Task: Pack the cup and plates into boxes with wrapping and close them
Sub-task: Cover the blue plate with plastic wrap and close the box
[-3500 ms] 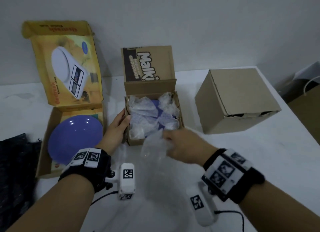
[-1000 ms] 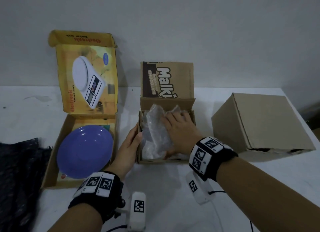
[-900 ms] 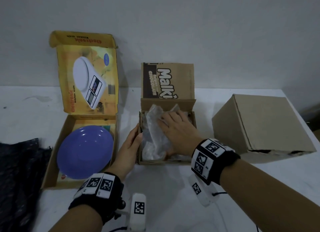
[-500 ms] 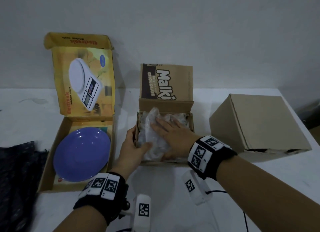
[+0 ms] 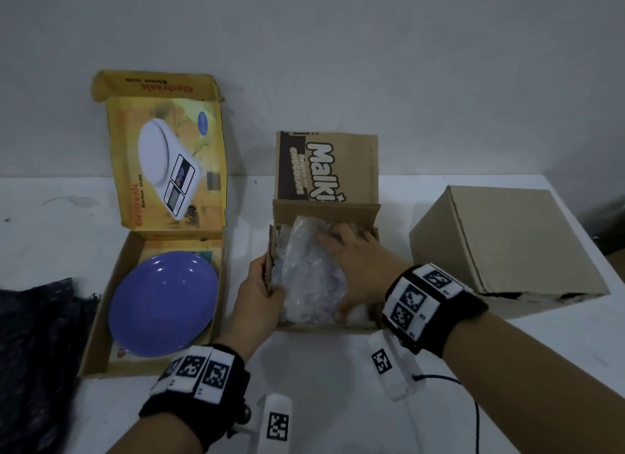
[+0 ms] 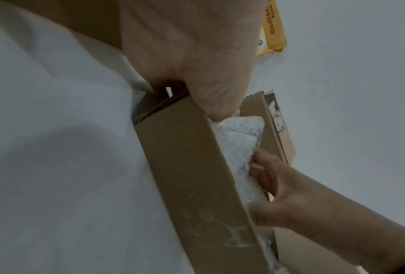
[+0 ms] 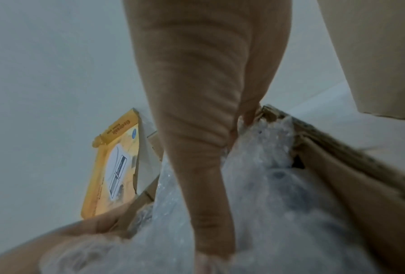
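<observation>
A small brown box [image 5: 323,325] with a printed lid standing open sits mid-table, stuffed with bubble wrap [image 5: 309,277]. My right hand [image 5: 353,265] lies flat on the wrap with spread fingers, pressing it down; in the right wrist view its thumb rests on the wrap [image 7: 279,204]. My left hand [image 5: 260,289] grips the box's left wall, thumb over the rim onto the wrap [image 6: 241,140], fingers outside the box [image 6: 197,176]. Whatever is under the wrap is hidden. A purple plate [image 5: 164,304] lies bare in the open yellow scale box [image 5: 101,321] at the left.
A closed plain cardboard box [image 5: 507,243] stands to the right of the small box. Dark cloth [image 5: 33,352] lies at the table's left edge. The white table [image 5: 338,386] meets the wall behind the boxes. A thin cable [image 5: 477,416] runs near my right forearm.
My right hand carried a loose sheet of bubble wrap into the small box and has flattened onto it. My left hand's thumb moved over the box's left rim.
</observation>
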`<state>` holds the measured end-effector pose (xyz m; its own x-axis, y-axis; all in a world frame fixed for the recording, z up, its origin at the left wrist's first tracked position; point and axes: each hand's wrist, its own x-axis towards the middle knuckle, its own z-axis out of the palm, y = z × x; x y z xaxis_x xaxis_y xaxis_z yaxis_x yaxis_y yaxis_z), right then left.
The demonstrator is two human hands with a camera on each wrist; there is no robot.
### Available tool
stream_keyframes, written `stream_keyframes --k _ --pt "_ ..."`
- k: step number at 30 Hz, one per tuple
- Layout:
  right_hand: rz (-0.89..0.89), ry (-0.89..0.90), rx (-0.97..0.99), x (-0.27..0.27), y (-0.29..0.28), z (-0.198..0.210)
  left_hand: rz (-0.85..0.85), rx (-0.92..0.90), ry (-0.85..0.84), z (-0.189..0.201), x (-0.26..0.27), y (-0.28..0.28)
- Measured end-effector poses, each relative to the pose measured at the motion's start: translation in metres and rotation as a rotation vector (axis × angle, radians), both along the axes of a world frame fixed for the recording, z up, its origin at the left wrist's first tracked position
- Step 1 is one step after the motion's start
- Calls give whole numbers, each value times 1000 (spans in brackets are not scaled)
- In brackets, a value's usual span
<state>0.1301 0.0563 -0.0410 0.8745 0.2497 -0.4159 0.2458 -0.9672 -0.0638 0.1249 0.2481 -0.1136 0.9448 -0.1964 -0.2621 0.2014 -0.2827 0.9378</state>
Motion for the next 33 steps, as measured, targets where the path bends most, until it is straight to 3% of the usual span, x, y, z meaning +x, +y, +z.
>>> stream_keyframes --k 2,4,5,7,10,15,18,20,25,30,33 --pt "16 26 32 -8 0 11 -17 247 -208 7 -2 1" --pt "40 35 45 -15 2 18 -102 572 -608 21 3 0" --pt "35 41 60 -17 3 19 -197 626 -740 27 8 -2" --pt "10 47 79 -16 4 17 -392 675 -812 32 20 -6" --pt "-37 46 129 -14 3 7 -496 828 -722 26 31 -7" --pt "-55 58 122 -13 -3 5 -499 955 -646 22 29 -7" --pt "-28 -77 7 -14 -11 14 -504 982 -637 23 30 -8" --pt "13 -138 -47 -17 -18 18 -506 960 -660 23 30 -8" --pt "40 80 -149 -21 -23 24 -493 873 -665 19 31 -9" --pt "32 56 -206 -18 -16 17 -470 811 -658 18 31 -8" --pt "4 158 -185 -19 -21 18 -586 759 -502 32 34 -5"
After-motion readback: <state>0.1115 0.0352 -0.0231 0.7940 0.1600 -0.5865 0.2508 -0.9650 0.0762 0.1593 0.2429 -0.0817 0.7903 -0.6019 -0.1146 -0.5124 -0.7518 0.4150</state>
